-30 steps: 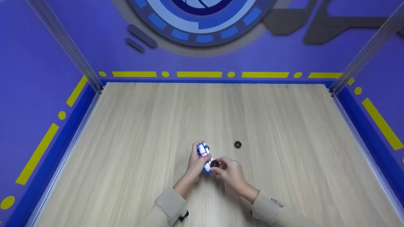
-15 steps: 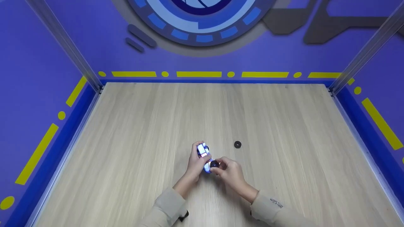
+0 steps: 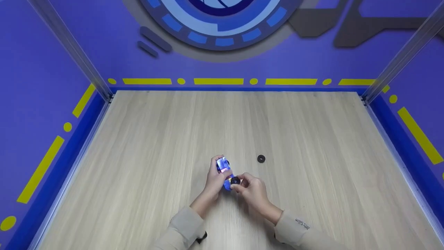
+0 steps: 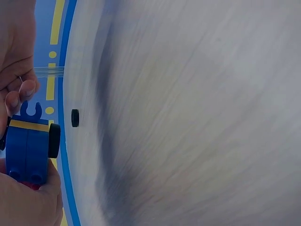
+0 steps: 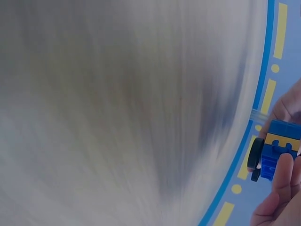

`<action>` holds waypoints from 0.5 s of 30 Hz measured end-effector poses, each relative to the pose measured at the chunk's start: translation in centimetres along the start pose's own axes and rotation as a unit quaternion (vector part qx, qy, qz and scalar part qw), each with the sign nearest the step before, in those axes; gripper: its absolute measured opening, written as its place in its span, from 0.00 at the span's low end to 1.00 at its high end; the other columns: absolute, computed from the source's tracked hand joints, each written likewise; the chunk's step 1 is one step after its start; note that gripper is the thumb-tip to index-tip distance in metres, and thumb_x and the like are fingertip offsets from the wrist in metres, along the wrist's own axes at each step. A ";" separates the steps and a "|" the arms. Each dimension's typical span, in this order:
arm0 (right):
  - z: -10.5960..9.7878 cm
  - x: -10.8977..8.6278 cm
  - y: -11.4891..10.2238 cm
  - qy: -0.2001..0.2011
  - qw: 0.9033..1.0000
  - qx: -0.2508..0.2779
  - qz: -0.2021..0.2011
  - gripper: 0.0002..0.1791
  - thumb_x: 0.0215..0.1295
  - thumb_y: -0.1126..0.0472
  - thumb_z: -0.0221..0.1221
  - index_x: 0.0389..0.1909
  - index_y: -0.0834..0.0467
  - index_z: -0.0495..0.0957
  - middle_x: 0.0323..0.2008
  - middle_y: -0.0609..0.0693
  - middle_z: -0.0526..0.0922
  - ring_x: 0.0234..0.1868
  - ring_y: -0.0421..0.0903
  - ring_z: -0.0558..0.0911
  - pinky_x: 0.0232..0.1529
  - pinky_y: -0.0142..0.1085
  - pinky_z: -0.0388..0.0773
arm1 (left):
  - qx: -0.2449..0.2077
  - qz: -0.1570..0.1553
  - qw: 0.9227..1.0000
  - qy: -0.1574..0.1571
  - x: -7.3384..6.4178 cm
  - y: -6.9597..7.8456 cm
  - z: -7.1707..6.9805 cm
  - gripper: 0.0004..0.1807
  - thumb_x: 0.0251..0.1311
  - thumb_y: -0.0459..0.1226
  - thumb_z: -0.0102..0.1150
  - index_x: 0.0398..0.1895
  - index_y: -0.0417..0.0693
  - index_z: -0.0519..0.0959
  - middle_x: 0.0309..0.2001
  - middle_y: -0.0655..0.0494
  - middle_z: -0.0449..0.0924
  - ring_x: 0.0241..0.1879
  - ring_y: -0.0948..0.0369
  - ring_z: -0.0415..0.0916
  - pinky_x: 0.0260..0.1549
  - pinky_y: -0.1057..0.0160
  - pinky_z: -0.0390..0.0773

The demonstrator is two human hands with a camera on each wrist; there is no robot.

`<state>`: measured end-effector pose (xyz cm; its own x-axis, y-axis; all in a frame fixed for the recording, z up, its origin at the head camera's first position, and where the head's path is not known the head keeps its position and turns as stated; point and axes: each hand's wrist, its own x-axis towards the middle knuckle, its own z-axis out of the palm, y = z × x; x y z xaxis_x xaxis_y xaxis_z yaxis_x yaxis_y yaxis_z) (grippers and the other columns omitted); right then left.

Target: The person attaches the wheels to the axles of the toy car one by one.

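A small toy car [image 3: 222, 164], blue with a yellow stripe and a hook-like end [image 4: 31, 110], lies in my left hand [image 3: 215, 178]. The left thumb rests across the car's top and the fingers wrap its far side. Thumb and fingertips of my right hand [image 3: 255, 191] pinch a black wheel [image 3: 235, 181] at the car's near right side. Whether that wheel sits on an axle cannot be seen. Another black wheel [image 4: 54, 141] shows on the car's side in the left wrist view. One loose black wheel [image 3: 261, 158] lies flat on the table, beyond the right hand.
The pale wooden table [image 3: 166, 139] extends around both hands. Blue-purple panels with yellow marks [image 3: 218, 81] border its back and sides, and metal posts [image 3: 74, 52] stand in the back corners.
Bright glare on the toy car has lessened, so its blue shows more. The pinched wheel is turned very slightly; both hands stay in nearly the same place.
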<state>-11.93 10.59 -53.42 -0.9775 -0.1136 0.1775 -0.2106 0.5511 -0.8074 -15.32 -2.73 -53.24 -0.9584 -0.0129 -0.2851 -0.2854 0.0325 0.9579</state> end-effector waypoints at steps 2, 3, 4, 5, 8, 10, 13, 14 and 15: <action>0.1 -0.1 0.0 0.005 1.000 -0.005 -0.004 0.15 0.44 0.54 0.65 0.31 0.58 0.78 0.15 0.42 0.74 0.15 0.30 0.68 0.15 0.24 0.66 | 0.000 -0.002 1.000 0.003 0.0 0.0 0.1 0.30 0.51 0.29 0.52 0.58 0.56 0.58 0.53 0.43 0.63 0.47 0.52 0.66 0.40 0.61 0.71; 0.1 -0.1 0.0 0.007 1.000 -0.006 -0.005 0.15 0.44 0.54 0.65 0.31 0.58 0.78 0.15 0.42 0.74 0.15 0.30 0.68 0.15 0.24 0.66 | 0.000 -0.003 1.000 0.004 0.0 0.0 0.1 0.30 0.51 0.29 0.52 0.58 0.56 0.59 0.53 0.43 0.63 0.47 0.52 0.66 0.40 0.62 0.71; 0.2 -0.1 0.1 0.010 1.000 -0.006 -0.009 0.14 0.44 0.54 0.65 0.31 0.58 0.77 0.15 0.42 0.74 0.15 0.30 0.68 0.15 0.24 0.66 | 0.000 -0.003 1.000 0.006 0.0 0.0 0.1 0.30 0.51 0.29 0.52 0.58 0.56 0.59 0.53 0.43 0.64 0.47 0.53 0.66 0.40 0.62 0.71; 0.2 -0.1 0.1 0.014 1.000 -0.006 -0.012 0.14 0.44 0.54 0.65 0.30 0.58 0.77 0.15 0.43 0.74 0.15 0.30 0.68 0.15 0.24 0.66 | 0.000 -0.002 1.000 0.007 0.0 0.0 0.1 0.30 0.50 0.29 0.52 0.58 0.56 0.59 0.52 0.43 0.64 0.46 0.53 0.66 0.39 0.62 0.71; 0.3 -0.2 0.2 0.020 1.000 -0.005 -0.021 0.14 0.44 0.54 0.64 0.30 0.58 0.77 0.15 0.44 0.75 0.15 0.30 0.69 0.15 0.24 0.66 | -0.001 0.004 1.000 0.011 0.0 -0.1 0.1 0.30 0.49 0.29 0.52 0.58 0.54 0.59 0.51 0.42 0.65 0.45 0.53 0.67 0.38 0.62 0.70; 0.3 -0.2 0.3 0.021 1.000 0.000 -0.020 0.14 0.45 0.54 0.64 0.30 0.58 0.78 0.15 0.44 0.75 0.15 0.30 0.69 0.15 0.24 0.67 | -0.003 0.007 1.000 0.012 0.0 -0.1 0.1 0.30 0.49 0.29 0.52 0.58 0.54 0.59 0.51 0.42 0.65 0.45 0.53 0.67 0.38 0.62 0.70; 0.5 -0.3 0.4 0.023 0.999 0.004 -0.021 0.14 0.45 0.54 0.64 0.31 0.58 0.78 0.15 0.44 0.74 0.15 0.30 0.70 0.15 0.24 0.68 | -0.004 0.006 1.000 0.013 0.0 -0.1 0.2 0.30 0.49 0.29 0.52 0.58 0.54 0.59 0.52 0.43 0.65 0.46 0.53 0.66 0.39 0.62 0.69; 0.5 -0.3 0.5 0.026 0.999 0.006 -0.024 0.14 0.45 0.54 0.64 0.31 0.58 0.77 0.15 0.44 0.74 0.15 0.30 0.70 0.15 0.24 0.68 | -0.003 0.006 1.000 0.014 -0.1 -0.1 0.2 0.30 0.49 0.29 0.51 0.58 0.54 0.59 0.52 0.43 0.65 0.46 0.52 0.66 0.40 0.62 0.69; 0.6 -0.3 0.5 0.030 0.999 0.007 -0.026 0.14 0.45 0.54 0.64 0.30 0.58 0.77 0.15 0.44 0.74 0.15 0.30 0.70 0.15 0.24 0.68 | -0.003 0.007 1.000 0.014 -0.1 -0.1 0.2 0.30 0.49 0.29 0.51 0.58 0.54 0.59 0.52 0.43 0.64 0.46 0.52 0.66 0.40 0.61 0.69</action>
<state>-11.71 10.43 -54.21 -0.9635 -0.0919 0.2514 -0.2608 0.5341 -0.8042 -15.23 -2.51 -53.35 -0.9617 -0.0409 -0.2712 -0.2724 0.0269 0.9618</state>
